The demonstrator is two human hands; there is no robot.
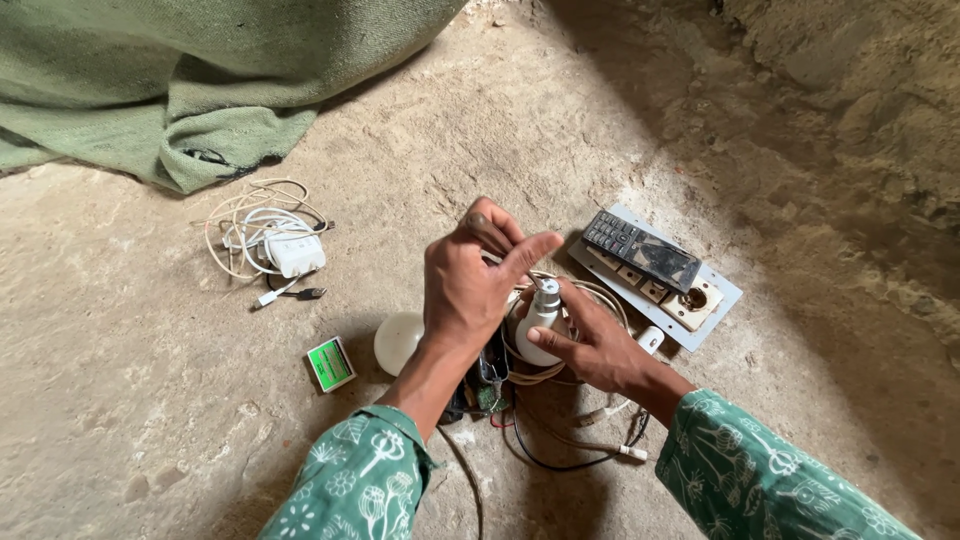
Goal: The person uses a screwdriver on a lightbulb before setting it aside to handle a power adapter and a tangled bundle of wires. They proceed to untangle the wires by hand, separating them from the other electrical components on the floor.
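place: makeshift repair spot on floor of a rough dwelling | evidence: bare packed-earth floor [620, 130], rough mud wall [860, 90], green blanket [200, 80], switch plate [655, 285], loose wires [255, 215]

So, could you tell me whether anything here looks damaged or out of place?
Yes. The bulb body in the right hand has no dome; a loose white dome lies on the floor beside the left hand. A bare circuit board and tangled wires sit beneath. A phone rests on a switch plate.
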